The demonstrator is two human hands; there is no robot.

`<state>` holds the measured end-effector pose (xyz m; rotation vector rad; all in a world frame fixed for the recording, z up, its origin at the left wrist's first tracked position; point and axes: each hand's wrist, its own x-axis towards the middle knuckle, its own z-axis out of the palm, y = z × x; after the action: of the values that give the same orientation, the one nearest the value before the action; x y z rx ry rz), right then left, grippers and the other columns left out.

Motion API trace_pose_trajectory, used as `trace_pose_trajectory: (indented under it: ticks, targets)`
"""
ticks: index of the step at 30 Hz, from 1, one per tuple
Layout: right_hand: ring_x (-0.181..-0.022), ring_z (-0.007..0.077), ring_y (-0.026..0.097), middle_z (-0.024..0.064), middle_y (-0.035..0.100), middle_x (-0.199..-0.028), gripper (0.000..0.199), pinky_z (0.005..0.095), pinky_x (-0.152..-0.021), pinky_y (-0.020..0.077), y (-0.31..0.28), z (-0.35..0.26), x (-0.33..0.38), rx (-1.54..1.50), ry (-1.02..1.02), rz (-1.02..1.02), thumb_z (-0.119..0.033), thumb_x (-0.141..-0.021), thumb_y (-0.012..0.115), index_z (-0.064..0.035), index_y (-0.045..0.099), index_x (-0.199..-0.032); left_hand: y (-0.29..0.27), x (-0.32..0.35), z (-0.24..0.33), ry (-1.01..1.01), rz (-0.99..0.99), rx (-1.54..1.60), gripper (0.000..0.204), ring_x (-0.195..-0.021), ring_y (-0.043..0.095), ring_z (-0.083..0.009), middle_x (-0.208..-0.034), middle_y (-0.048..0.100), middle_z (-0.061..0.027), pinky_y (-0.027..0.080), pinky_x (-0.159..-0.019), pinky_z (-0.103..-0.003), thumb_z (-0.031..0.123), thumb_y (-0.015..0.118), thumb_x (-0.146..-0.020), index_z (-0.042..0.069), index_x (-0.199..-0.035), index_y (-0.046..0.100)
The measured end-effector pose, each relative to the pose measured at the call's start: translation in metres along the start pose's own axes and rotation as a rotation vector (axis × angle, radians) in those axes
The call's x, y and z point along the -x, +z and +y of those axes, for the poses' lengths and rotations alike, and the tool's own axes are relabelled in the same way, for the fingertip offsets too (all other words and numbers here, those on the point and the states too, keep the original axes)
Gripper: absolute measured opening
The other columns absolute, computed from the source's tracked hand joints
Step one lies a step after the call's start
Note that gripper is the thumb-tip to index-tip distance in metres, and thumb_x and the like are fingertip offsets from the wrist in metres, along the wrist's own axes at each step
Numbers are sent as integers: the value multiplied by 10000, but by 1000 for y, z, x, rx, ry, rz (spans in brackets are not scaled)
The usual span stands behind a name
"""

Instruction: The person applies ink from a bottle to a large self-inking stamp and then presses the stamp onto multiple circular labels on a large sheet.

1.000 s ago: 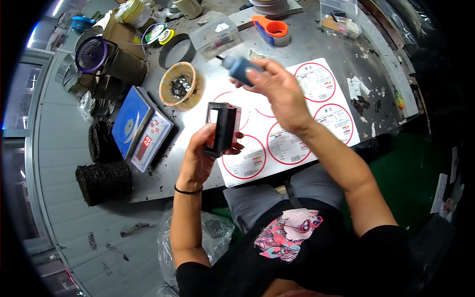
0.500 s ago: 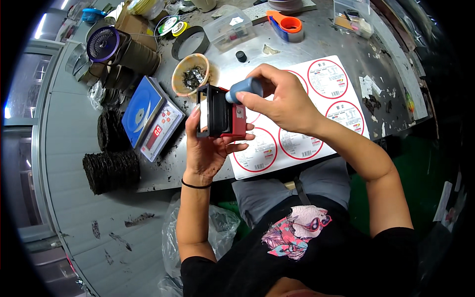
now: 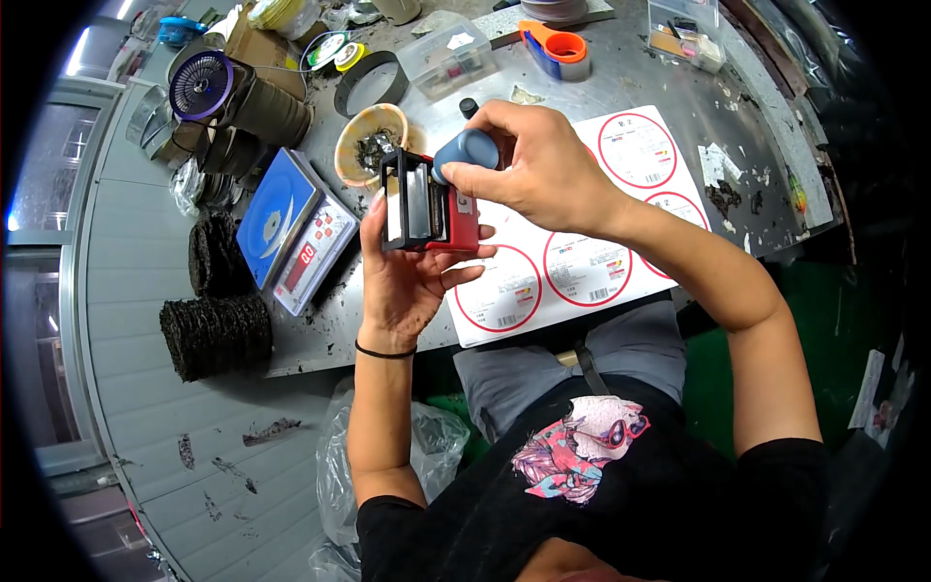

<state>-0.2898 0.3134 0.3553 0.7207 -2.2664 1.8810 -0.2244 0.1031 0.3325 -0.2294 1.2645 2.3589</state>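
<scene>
The left hand (image 3: 407,276) cradles a red and black box-shaped stamp with an open black frame (image 3: 422,209), its grip closed around the lower body with the thumb on the near side and the fingers wrapped behind. The stamp is held up above the grey metal surface (image 3: 621,92), tilted so the frame faces left. The right hand (image 3: 538,170) pinches a small blue-grey rounded bottle (image 3: 467,150), grip closed on it, with the bottle's lower end touching the top of the stamp; whether a nozzle is actually inside the frame is hard to tell at this size.

Under the hands lies a white sheet printed with red circles (image 3: 582,262), reaching toward the near edge of the surface. Just behind the stamp sits a tan round bowl holding dark bits (image 3: 364,145), and beside it a small black cap (image 3: 468,105). To the left is a blue and grey digital scale (image 3: 291,228), with stacks of black mesh discs (image 3: 215,330) near it. Farther back are a clear plastic box (image 3: 448,53), an orange tape dispenser (image 3: 558,48) and a small purple fan (image 3: 202,85).
</scene>
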Motion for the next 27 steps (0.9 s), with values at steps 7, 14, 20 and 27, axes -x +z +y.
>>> trace_pose_trajectory:
  ticks: [7,14,20,27]
  targets:
    - [-635,239,635,165,651,-717,388,348,-633,515,-2,-1,-2,-64,53,-33,-305,-792,778,62,665,-850,-3,-2,3,-15,-39,80,994,-1035,714,-455,-1253,605,-406,653,-828,-481,772,393,-944,-83,-1444,471]
    - [-654,130,649,107,687,-736,348,287,-601,509,-9,7,-2,-216,160,-46,-273,-817,801,58,706,-869,-1,-3,3,-10,-38,51,1020,-1029,720,-441,-1235,622,-390,660,-807,-454,791,389,-932,-88,-1444,467]
    - [-689,120,679,98,730,-818,319,264,-616,569,-13,-2,-2,-449,292,-2,-260,-846,795,48,719,-879,3,0,6,27,-23,15,1033,-1035,723,-425,-1227,637,-374,654,-819,-453,805,402,-917,-83,-1440,474]
    - [-691,122,679,102,727,-814,311,265,-614,575,-8,2,2,-525,304,54,-241,-842,785,59,705,-868,9,-1,8,29,-32,38,1049,-1059,705,-452,-1255,618,-383,646,-841,-465,813,410,-909,-79,-1461,449]
